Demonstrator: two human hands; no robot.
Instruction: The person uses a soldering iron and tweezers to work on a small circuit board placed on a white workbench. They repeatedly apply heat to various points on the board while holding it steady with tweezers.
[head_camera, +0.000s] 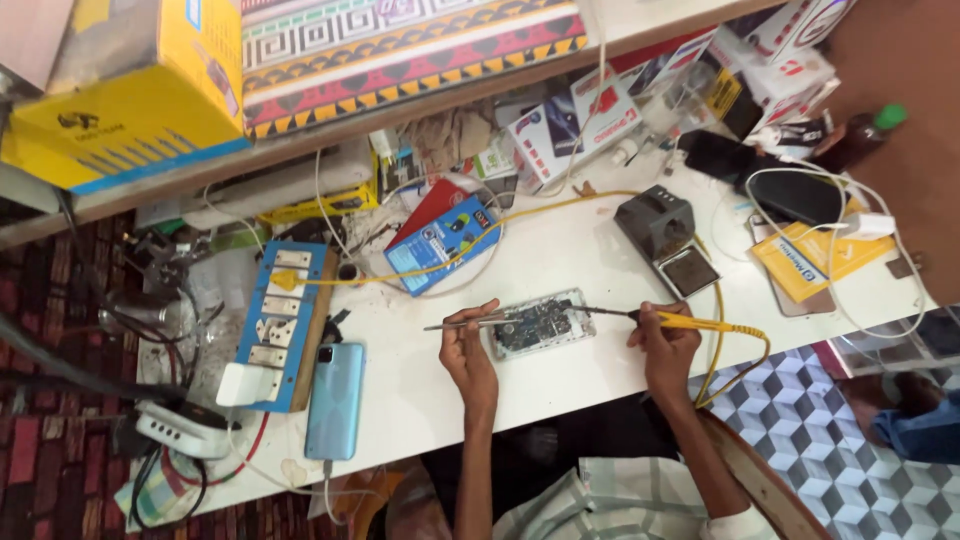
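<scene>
Opened phone (540, 324), its circuit side up, lies flat on the white worktable (560, 270) near the front edge, directly between the person's two hands. One board, two tools on it. The left hand (466, 352) has its fingers pinched together on a pair of metal tweezers (468, 322), which lie nearly level with the tips resting at the phone's left end. The right hand (664, 345) is closed around the yellow handle of one soldering iron (655, 318), gripped like a pen, its dark tip reaching left onto the phone's right end. From the handle a yellow cable (735, 345) loops down off the table edge and back.

Just behind the right hand stands one grey soldering iron stand (665, 235) with a dark sponge tray at its front. To the left, well apart from the work, a single light-blue smartphone (335, 400) lies face down, touching a blue power strip (280, 320) with several white sockets; one white adapter is plugged in at its near end. A blue box (440, 243) and a red one sit behind the board, near it. At the right end I count one yellow packet (815, 258) with white cables across it, and a dark bottle with a green cap (860, 135). On the shelf above sits one yellow carton (130, 90).
</scene>
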